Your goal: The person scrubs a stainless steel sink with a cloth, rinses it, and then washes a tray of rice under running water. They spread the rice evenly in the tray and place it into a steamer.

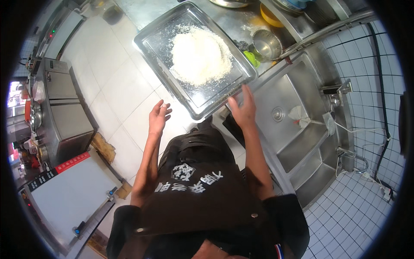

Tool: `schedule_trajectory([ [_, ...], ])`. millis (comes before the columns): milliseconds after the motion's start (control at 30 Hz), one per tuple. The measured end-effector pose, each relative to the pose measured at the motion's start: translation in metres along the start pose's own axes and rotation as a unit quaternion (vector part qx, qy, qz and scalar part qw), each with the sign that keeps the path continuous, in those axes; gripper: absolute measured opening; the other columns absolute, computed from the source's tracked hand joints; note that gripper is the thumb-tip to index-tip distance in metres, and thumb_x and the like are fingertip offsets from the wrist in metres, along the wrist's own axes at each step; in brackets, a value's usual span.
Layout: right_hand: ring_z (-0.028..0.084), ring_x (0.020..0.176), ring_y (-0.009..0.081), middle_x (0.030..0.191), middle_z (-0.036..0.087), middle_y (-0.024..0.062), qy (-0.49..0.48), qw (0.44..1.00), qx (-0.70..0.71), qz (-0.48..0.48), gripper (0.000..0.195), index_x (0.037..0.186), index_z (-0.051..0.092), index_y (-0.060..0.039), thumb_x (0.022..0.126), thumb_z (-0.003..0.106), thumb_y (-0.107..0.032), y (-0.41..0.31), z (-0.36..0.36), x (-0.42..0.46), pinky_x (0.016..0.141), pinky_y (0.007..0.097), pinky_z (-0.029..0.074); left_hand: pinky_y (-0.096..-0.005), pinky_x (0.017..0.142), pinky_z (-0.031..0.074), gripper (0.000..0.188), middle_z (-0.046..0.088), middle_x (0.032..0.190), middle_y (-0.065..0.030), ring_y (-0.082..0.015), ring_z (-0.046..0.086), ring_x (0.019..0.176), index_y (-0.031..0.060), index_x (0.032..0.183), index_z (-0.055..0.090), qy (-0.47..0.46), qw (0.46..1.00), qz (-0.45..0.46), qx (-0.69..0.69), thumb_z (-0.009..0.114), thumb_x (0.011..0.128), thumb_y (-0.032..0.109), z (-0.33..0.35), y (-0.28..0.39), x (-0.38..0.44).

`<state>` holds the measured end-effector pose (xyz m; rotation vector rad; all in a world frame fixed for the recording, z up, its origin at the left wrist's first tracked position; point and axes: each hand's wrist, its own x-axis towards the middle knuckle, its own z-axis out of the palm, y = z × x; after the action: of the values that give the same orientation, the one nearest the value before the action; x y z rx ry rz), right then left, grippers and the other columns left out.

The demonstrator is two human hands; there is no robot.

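A rectangular stainless steel tray (194,109) lies before me at the end of the metal counter, its near corner jutting towards my body. White flour-like powder (200,53) is heaped in its middle, with loose grains scattered around the heap. My right hand (243,108) is at the tray's near right rim, thumb and fingers apart; whether the fingertips touch the rim is unclear. Over the floor, left of the tray's near corner, my left hand (158,117) hangs with its fingers loosely curled and nothing in it.
A metal pot (266,44), a bright green item (251,59) and a yellow bowl (271,15) stand right of the tray. The steel sink (268,94) runs along my right, with a whitish bag (299,116) in it. On my left are a white-lidded chest (74,191) and a steel cabinet (69,119).
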<state>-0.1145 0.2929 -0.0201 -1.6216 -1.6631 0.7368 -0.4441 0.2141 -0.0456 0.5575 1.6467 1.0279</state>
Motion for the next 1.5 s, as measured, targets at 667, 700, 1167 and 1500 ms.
schedule_trajectory([
  [667,0.026,0.146,0.0501,0.154,0.031,0.0372,0.131,0.961,-0.165,0.182,0.103,0.150,0.035,0.0071,0.077,0.082,-0.048,-0.038,0.199,0.176,0.120,0.0532,0.023,-0.0340,0.074,0.058,0.065,0.068,0.104,-0.0170,-0.0200,0.065,0.085,-0.0070,0.148,0.040,-0.015,0.990,0.052,0.131,0.054,0.104,0.038,-0.116,0.145,0.379],
  [700,0.026,0.145,0.0510,0.154,0.030,0.0375,0.142,0.952,-0.193,0.191,0.103,0.150,0.034,0.0069,0.077,0.081,-0.049,-0.036,0.207,0.179,0.120,0.0540,0.022,-0.0337,0.070,0.058,0.064,0.068,0.097,-0.0157,-0.0184,0.064,0.077,-0.0074,0.148,0.040,-0.009,0.987,0.051,0.154,0.054,0.104,0.036,-0.109,0.154,0.387],
  [1167,0.015,0.147,0.0563,0.159,0.018,0.0375,0.019,0.953,-0.221,0.207,0.105,0.159,0.028,-0.0090,0.081,0.070,-0.065,-0.102,0.332,0.315,0.121,0.0584,0.015,-0.0289,0.058,0.059,0.031,0.068,0.086,-0.0044,-0.0121,0.065,0.066,0.0048,0.129,0.061,-0.102,0.990,-0.051,0.079,0.059,0.103,0.022,-0.139,0.155,0.420],
  [1500,0.026,0.145,0.0523,0.159,0.027,0.0291,-0.083,0.967,-0.212,0.115,0.078,0.150,0.044,-0.0143,0.086,0.073,-0.048,-0.130,0.323,0.349,0.116,0.0612,0.027,-0.0279,0.059,0.058,0.027,0.067,0.084,-0.0030,-0.0117,0.063,0.064,0.0060,0.125,0.065,-0.098,0.987,-0.046,0.121,0.061,0.102,0.020,-0.139,0.164,0.413],
])
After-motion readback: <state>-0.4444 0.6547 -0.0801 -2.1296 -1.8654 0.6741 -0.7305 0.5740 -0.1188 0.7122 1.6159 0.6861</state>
